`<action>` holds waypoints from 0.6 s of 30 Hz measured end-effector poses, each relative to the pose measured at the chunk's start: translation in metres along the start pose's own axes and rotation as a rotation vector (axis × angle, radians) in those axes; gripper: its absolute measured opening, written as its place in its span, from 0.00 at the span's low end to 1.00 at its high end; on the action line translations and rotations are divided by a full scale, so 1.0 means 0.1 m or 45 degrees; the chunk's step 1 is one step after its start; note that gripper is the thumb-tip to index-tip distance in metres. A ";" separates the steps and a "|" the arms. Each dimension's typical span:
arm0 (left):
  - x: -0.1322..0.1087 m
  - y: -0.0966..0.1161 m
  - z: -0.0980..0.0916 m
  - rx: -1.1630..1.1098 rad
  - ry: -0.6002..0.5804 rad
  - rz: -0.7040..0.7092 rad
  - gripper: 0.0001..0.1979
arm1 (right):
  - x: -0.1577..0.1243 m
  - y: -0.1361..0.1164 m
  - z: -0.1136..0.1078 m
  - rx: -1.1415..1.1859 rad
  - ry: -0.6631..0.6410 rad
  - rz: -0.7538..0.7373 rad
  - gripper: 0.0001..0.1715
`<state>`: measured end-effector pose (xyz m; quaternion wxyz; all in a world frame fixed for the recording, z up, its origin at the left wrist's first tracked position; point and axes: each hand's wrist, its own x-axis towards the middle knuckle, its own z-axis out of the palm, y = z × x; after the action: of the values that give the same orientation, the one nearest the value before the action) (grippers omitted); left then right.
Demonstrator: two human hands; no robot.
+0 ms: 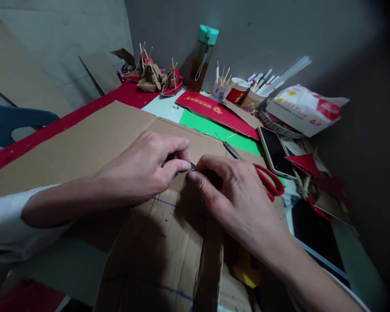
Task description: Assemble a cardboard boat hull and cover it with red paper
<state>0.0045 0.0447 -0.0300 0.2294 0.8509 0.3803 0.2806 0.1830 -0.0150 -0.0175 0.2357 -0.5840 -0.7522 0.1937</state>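
My left hand (pixel 146 162) and my right hand (pixel 232 186) meet above the cardboard. Between their thumbs and forefingers sits a small dark scrap (pixel 192 166), pinched from both sides; its kind is too small to make out. Under the hands lies a brown cardboard piece (pixel 169 247) with blue pen lines and a folded edge. Behind it spreads a larger flat cardboard sheet (pixel 94 134). Scissors with red handles (pixel 271 182) lie just beyond my right hand, partly covered by it. A yellow tool (pixel 247 268) shows below my right wrist, mostly hidden.
A bottle with a teal lid (pixel 201 56) stands by the wall, beside small cardboard models (pixel 152 78). Cups of pens and sticks (pixel 253 99), a tissue pack (pixel 305 110), a phone (pixel 276 151) and a dark tablet-like slab (pixel 318 238) line the right. A blue chair (pixel 16 123) is left.
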 end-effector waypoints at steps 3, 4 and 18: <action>-0.03 -0.01 0.03 -0.003 0.045 0.074 0.08 | -0.03 -0.03 0.03 0.045 0.022 -0.010 0.16; -0.04 -0.01 0.04 -0.002 0.064 0.093 0.08 | -0.03 -0.03 0.04 0.054 0.036 -0.015 0.17; 0.05 0.06 -0.20 -0.441 0.049 -0.131 0.11 | 0.05 0.04 -0.13 0.137 0.207 0.048 0.17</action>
<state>-0.0029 0.0486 -0.0103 0.3793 0.7726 0.3734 0.3461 0.1928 -0.0091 -0.0090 0.3233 -0.5982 -0.7081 0.1903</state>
